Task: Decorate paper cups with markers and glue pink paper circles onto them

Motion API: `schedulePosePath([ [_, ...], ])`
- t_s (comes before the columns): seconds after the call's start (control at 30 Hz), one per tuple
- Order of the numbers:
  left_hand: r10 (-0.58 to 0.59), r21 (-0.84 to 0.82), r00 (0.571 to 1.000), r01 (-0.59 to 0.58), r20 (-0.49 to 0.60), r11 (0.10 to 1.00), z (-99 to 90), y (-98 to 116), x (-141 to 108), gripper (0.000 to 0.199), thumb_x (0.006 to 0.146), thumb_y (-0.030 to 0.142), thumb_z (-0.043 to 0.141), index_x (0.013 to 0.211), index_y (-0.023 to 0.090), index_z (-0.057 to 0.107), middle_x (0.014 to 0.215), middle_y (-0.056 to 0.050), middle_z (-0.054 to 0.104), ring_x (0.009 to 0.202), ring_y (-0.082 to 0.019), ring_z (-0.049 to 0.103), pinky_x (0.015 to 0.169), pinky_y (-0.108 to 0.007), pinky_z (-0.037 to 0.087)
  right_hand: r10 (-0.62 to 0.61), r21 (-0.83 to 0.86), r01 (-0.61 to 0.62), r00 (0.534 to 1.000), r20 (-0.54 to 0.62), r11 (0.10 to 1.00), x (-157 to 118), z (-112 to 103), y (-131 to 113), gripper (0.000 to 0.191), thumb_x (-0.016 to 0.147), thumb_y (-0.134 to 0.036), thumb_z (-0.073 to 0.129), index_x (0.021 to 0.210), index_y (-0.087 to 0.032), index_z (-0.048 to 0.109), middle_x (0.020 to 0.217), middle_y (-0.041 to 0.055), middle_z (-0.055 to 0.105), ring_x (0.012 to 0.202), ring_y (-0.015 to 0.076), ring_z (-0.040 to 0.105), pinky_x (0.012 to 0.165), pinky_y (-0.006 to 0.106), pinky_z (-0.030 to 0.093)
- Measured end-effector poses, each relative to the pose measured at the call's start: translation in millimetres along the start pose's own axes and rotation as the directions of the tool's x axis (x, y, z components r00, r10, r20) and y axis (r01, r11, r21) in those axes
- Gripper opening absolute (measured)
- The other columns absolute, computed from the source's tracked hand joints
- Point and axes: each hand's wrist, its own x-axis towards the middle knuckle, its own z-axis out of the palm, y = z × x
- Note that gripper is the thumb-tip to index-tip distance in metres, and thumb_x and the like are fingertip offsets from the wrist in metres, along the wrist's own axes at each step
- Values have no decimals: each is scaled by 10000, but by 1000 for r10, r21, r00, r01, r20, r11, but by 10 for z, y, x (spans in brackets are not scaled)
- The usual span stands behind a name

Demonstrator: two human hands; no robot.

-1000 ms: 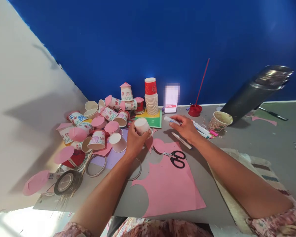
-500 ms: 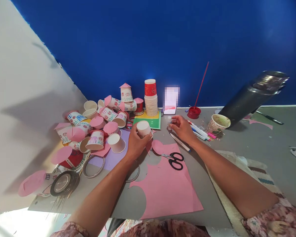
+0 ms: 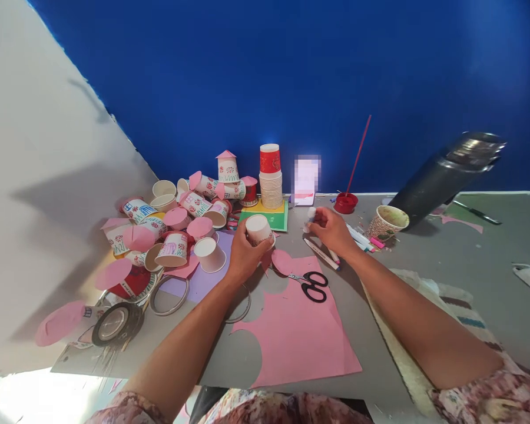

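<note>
White tube [image 3: 311, 215] swung upright since a second ago, pinched in right hand [image 3: 332, 229]. Left hand [image 3: 248, 253] grips inverted cup [image 3: 258, 226] before green booklet [image 3: 274, 222], top bare. Pink-topped cups [image 3: 227, 169] look finished; pink disc [image 3: 282, 262] unattached, by scissors [image 3: 307, 281].

Phone [image 3: 304, 182]; dark flask [image 3: 439, 182] — blue wall [image 3: 265, 70] behind

Back wall [image 3: 335, 76]: deep blue
Left wall [image 3: 48, 106]: off-white, crossed by soft shadows [image 3: 83, 182]
Tabletop [image 3: 446, 253]: grey, set against the blue
Light: bright patch [image 3: 17, 394], lower left
</note>
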Motion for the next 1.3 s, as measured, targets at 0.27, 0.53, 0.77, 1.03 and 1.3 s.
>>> schedulePosePath([
  [0.27, 7, 12, 1000, -7, 8, 1000, 24, -38, -7, 490, 706, 287, 794, 1152, 211, 605, 1165, -69, 688, 1072, -240, 642, 921, -372, 514, -48, -142, 54, 998, 42, 988, -13, 61, 27, 81, 784, -228, 663, 860, -200, 662, 837, 54, 743, 793, 218, 652, 763, 340, 480],
  [0.53, 28, 25, 999, -28, -30, 999, 7, -46, 9, 487, 723, 292, 790, 1163, 207, 600, 1141, -66, 686, 1061, -239, 648, 914, -364, 518, -128, -349, 50, 970, -206, 936, -183, -178, -349, 602, 744, -498, 799, 1223, -176, 630, 1057, 118, 708, 903, 296, 639, 776, 394, 452],
  [0.77, 49, -15, 997, -50, -60, 999, 17, -92, 26, 528, 720, 275, 788, 1203, 207, 586, 1152, -65, 680, 1078, -243, 648, 943, -379, 512, -187, -346, 401, 838, 512, 848, -625, 85, -744, 346, 743, -498, 836, 886, -225, 679, 976, 62, 716, 842, 242, 651, 639, 312, 365],
  [1.03, 58, -8, 996, -59, -65, 998, 12, -123, 36, 516, 713, 269, 798, 1186, 209, 602, 1178, -68, 675, 1091, -256, 635, 961, -393, 494, -89, -426, 326, 868, 488, 844, -558, 124, -694, 156, 932, -255, 605, 808, -204, 685, 915, 49, 711, 802, 194, 639, 628, 297, 327],
  [1.3, 64, 79, 995, -70, 71, 994, 19, -168, 10, 562, 686, 155, 774, 1220, 211, 607, 1215, -85, 662, 1107, -270, 622, 941, -394, 499, -120, 618, -241, 868, 482, 748, -310, -337, -656, 408, 723, -512, 851, 665, -200, 596, 598, -59, 440, 516, 77, 297, 499, 250, 217],
])
